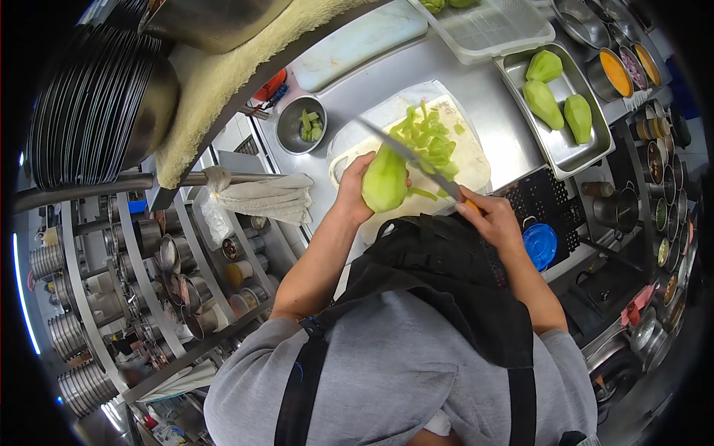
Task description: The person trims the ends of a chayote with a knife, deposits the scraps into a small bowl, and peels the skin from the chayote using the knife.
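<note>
My left hand [355, 192] is wrapped round a pale green chayote [384, 182], holding it above the near side of the white cutting board [467, 167]. In my right hand [494, 221] is the orange handle of a long kitchen knife [416, 159]. Its blade slants up and to the left, across the chayote's right side; whether the edge touches it I cannot tell. A thin green strip hangs just right of the chayote. Behind the blade, a pile of green peelings [431, 141] covers part of the board.
Left of the board stands a steel bowl [301, 125] with green pieces. On the right, a metal tray [584, 157] holds three peeled chayotes. A white plastic basket [487, 33] and a pale slab [364, 46] lie at the back. A towel [264, 197] hangs from the left rail.
</note>
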The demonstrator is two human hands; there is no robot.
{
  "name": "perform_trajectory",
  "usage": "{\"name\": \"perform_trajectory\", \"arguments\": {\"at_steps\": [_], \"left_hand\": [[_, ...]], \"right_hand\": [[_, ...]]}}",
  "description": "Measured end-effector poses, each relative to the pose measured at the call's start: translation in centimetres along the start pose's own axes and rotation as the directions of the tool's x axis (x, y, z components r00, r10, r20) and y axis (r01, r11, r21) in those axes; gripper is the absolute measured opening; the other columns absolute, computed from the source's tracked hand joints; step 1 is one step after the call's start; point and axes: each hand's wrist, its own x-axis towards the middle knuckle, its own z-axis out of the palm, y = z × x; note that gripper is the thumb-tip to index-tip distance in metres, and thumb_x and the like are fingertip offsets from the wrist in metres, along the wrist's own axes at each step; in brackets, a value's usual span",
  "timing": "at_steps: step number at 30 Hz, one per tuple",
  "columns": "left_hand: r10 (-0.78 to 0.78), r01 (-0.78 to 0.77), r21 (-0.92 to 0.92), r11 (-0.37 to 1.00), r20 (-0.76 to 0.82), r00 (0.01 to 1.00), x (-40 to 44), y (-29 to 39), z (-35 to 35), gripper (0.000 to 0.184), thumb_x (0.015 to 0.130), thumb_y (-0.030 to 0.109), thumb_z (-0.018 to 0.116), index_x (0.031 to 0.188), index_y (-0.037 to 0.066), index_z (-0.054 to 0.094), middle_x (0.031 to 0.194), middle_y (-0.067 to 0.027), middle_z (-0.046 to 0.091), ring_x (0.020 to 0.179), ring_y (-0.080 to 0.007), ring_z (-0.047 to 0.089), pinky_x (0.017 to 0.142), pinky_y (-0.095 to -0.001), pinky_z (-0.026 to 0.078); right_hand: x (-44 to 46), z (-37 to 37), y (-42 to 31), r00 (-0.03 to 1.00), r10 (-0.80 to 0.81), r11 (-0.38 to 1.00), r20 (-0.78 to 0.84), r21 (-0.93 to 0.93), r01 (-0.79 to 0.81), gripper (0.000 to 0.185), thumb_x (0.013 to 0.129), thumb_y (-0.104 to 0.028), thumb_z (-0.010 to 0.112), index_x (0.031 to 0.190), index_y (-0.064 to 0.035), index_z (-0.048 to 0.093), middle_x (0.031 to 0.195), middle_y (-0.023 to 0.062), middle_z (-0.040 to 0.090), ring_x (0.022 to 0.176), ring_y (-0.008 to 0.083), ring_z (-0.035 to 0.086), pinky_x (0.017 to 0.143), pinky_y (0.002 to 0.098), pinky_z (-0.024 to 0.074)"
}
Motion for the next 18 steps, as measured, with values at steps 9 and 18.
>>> {"name": "perform_trajectory", "arguments": {"at_steps": [9, 18], "left_hand": [[-0.009, -0.008, -0.109, 0.994, -0.15, 0.989, 0.9, -0.3, 1.8, 0.046, 0.097, 0.032, 0.046, 0.127, 0.0, 0.059, 0.116, -0.0158, 0.068, 0.101, -0.028, 0.068, 0.091, -0.0414, 0.054], [-0.024, 0.003, -0.137, 0.991, -0.147, 0.989, 0.9, -0.2, 1.6, 0.046, 0.097, 0.031, 0.047, 0.126, -0.002, 0.059, 0.115, -0.0194, 0.068, 0.102, -0.0327, 0.066, 0.095, -0.0451, 0.051]], "right_hand": [[2.0, 1.0, -4.2, 0.948, -0.294, 0.947, 0.12, -0.096, 0.306, 0.042, 0.086, -0.029, 0.075, 0.119, -0.0051, 0.067, 0.089, 0.0152, 0.071, 0.081, 0.0362, 0.069, 0.072, 0.0413, 0.0547], [2.1, 0.4, -1.7, 0.95, -0.294, 0.941, 0.106, -0.143, 0.308, 0.045, 0.083, -0.027, 0.077, 0.12, -0.0034, 0.067, 0.087, 0.0161, 0.071, 0.079, 0.0348, 0.069, 0.072, 0.0396, 0.0542]]}}
